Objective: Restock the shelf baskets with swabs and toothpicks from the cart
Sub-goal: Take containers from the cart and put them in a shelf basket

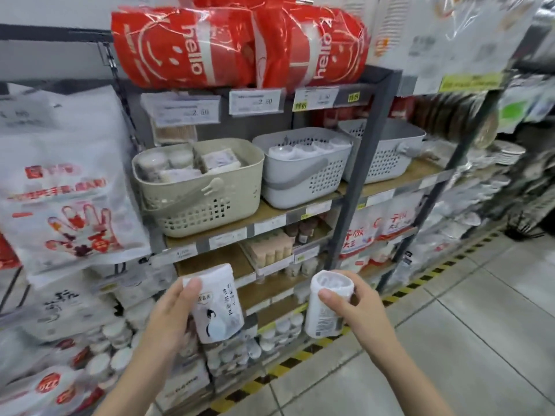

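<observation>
- The left hand (171, 310) holds a white pack (217, 307) with a little penguin picture on it. The thumb lies on the front of the pack, near the top, and the fingers are hidden behind it.
- The right hand (354, 304) holds a round white tub (327, 304). The thumb presses on the side near the lid, and the fingers curl around the back.
- The pack and the tub are both up in the air, side by side but apart, in front of the low shelves.
- Above the hands, on a wooden shelf (270, 211), sit three baskets in a row.
- The beige basket (198, 187) is on the left. It has round tubs and flat packs inside.
- The middle grey basket (303, 169) is just beside the beige one. It holds a row of round white tubs lying down.
- The far grey basket (387, 148) is to the right, partly behind a grey post (363, 163). I cannot tell what is in it.
- Price tags (255, 102) hang on the shelf edge above the baskets.
- On top lie big red bags (240, 46) with "hello" on them.
- A big white bag with a red hand picture (69, 187) hangs on the left.
- The grey tile floor (450, 340) has a yellow and black stripe (300, 354) along the shelf foot.
</observation>
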Demonstrator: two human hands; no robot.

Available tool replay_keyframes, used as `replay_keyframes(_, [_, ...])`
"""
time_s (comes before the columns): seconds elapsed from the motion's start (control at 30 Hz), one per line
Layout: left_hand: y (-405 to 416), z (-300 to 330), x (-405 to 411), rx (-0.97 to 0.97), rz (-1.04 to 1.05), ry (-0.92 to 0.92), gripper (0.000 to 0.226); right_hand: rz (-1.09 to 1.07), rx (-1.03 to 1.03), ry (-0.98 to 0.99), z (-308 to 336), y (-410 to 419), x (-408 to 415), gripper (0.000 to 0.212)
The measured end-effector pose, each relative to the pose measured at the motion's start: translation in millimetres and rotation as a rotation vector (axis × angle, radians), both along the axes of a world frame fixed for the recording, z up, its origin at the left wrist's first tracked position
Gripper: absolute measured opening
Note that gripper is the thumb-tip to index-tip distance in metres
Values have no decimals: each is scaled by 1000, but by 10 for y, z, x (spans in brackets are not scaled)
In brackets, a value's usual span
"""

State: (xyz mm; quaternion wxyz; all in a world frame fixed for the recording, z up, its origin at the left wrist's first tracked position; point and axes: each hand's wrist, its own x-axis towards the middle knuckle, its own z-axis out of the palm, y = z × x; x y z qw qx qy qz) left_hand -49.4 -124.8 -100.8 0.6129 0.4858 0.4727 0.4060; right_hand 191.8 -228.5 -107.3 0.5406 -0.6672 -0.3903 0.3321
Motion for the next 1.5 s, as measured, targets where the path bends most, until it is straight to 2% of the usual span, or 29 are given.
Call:
replay_keyframes(0.07, [248,30,170,10,14,-4,52,8,12,-5,37,237,187,59])
replay_keyframes(0.2, [703,148,589,2,1,-60,68,-17,42,17,123,678,581,61])
replay_keyframes(0.27, [908,231,819,20,-11,-90,61,-31,62,8,187,887,750,63])
replay_keyframes(0.37, [1161,310,1135,79,-34,-89,27,-35,98,8,241,1140,975,60])
replay_keyframes(0.4, [1213,334,1228,81,-31,-87,24,-31,103,14,245,1202,1041,59])
replay_keyframes(0.53, [1373,503,1529,102,-55,-106,29,-3,148,-12,345,1440,1283,54])
replay_keyframes(0.63, [1545,595,1672,141,-3,-139,41,28,195,-30,467,1667,1469,55])
replay_keyframes(0.8, [1796,707,1845,199,115,-188,30,35,293,24,647,2081,1702,51])
replay_keyframes(0.9, [1941,721,1946,209,200,-231,28,7,338,91,676,2303,1807,52])
replay_keyframes(0.97, [2009,730,2020,214,239,-249,20,9,373,150,655,2421,1868,61])
replay_keyframes(1.03, [2065,747,2088,209,269,-276,20,22,387,184,661,2533,1937,72])
replay_keyframes(1.13, [2151,795,2173,248,279,-267,22,41,408,191,710,2696,2017,77])
replay_keyframes(1.2, [2205,835,2229,268,294,-251,19,72,417,163,732,2806,2059,68])
replay_keyframes(1.33, [2365,895,2289,324,314,-215,17,117,437,75,764,2989,2050,34])
replay_keyframes(1.5, [2660,955,2370,447,253,5,6,206,452,-62,795,3228,2116,38])
